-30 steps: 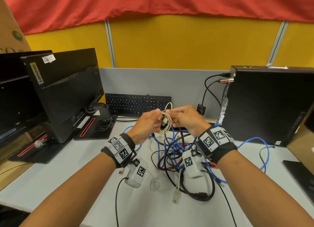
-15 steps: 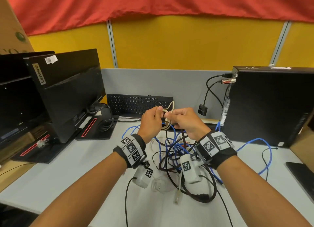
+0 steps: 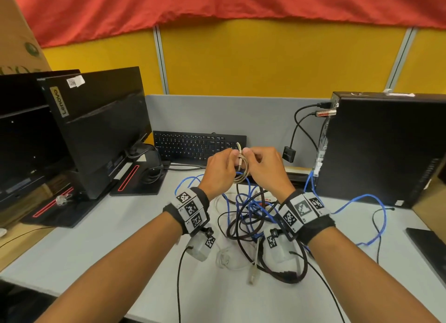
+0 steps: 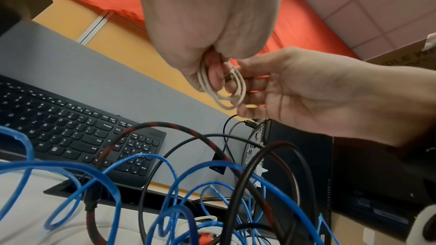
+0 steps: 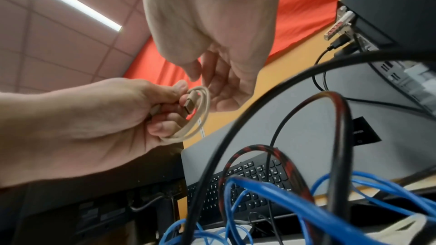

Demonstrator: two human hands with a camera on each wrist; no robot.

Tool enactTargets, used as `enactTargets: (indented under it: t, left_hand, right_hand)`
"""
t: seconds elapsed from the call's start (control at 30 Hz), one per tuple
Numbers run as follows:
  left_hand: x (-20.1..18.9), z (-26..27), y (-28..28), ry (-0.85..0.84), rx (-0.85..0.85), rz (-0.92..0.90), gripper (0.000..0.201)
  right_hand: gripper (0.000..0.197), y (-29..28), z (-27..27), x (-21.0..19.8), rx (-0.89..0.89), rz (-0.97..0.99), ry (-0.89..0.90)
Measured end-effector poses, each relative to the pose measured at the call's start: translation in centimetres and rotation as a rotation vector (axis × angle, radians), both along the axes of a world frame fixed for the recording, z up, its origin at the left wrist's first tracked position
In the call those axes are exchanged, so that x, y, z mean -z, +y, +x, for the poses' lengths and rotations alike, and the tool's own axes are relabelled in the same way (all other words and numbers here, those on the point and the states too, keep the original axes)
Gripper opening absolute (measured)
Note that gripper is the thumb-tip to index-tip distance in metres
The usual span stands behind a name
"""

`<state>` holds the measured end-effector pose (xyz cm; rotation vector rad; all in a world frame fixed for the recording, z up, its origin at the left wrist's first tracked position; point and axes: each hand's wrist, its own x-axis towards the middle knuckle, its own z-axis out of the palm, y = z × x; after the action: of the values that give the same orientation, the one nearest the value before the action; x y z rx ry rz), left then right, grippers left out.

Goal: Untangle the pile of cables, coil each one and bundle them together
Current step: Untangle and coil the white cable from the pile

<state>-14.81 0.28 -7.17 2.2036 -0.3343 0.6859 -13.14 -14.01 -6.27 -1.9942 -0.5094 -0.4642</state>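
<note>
Coiling step: left hand [image 3: 220, 170] grips beige USB cable [image 3: 242, 170] coil; right hand [image 3: 263, 168] fingers curl onto its loops. Next, probably: tuck plug end, secure.

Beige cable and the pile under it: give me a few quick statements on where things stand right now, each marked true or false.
1. The left hand grips the beige cable. True.
2. The beige cable lies flat on the desk. False: it is held in loops above the pile, and the right hand has its fingers at the loops.
3. A USB plug shows at the coil. True.
4. The blue cable is already coiled. False: it sprawls loose, tangled with the black cable.
5. The keyboard lies behind the hands. True.
</note>
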Motion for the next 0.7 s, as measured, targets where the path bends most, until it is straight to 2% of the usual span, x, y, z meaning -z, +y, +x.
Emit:
enactTargets:
  t: [0.1, 0.23, 0.27, 0.33, 0.43, 0.5, 0.57, 0.63, 0.67, 0.7]
  left_hand:
    - [0.1, -0.5, -0.2, 0.003, 0.051, 0.056, 0.038]
    - [0.3, -0.9, -0.1, 0.015, 0.086, 0.101, 0.037]
    - [0.3, -1.0, 0.0, 0.016, 0.083, 0.088, 0.037]
    - [0.4, -1.0, 0.2, 0.012, 0.064, 0.053, 0.037]
    - [0.4, -0.7, 0.4, 0.014, 0.0, 0.013, 0.038]
    - [0.2, -0.5, 0.6, 0.035, -0.033, -0.02, 0.039]
    - [0.2, -0.4, 0.9, 0.053, -0.016, -0.04, 0.04]
    - [0.4, -0.6, 1.2, 0.066, 0.015, -0.057, 0.039]
    - [0.4, -0.7, 1.2, 0.074, 0.021, -0.072, 0.039]
    - [0.5, -0.8, 1.3, 0.081, 0.019, -0.087, 0.038]
  right_hand:
    - [0.043, 0.0, 0.3, -0.4, 0.077, 0.047, 0.012]
    - [0.009, 0.1, 0.7, -1.4, 0.095, 0.122, 0.157]
    - [0.011, 0.0, 0.6, -1.7, 0.078, 0.159, 0.215]
    - [0.03, -0.3, 0.6, -1.9, 0.012, 0.202, 0.314]
    - [0.019, -0.5, 0.3, -1.9, -0.046, 0.189, 0.339]
    - [0.018, -0.3, 0.4, -1.2, -0.053, 0.163, 0.342]
    - [0.028, -0.1, 0.4, -0.7, -0.061, 0.138, 0.337]
    - [0.049, -0.1, 0.5, -0.5, -0.092, 0.14, 0.359]
    - [0.05, -0.1, 0.4, -0.5, -0.107, 0.146, 0.369]
    - [0.042, 0.1, 0.4, -0.5, -0.11, 0.144, 0.364]
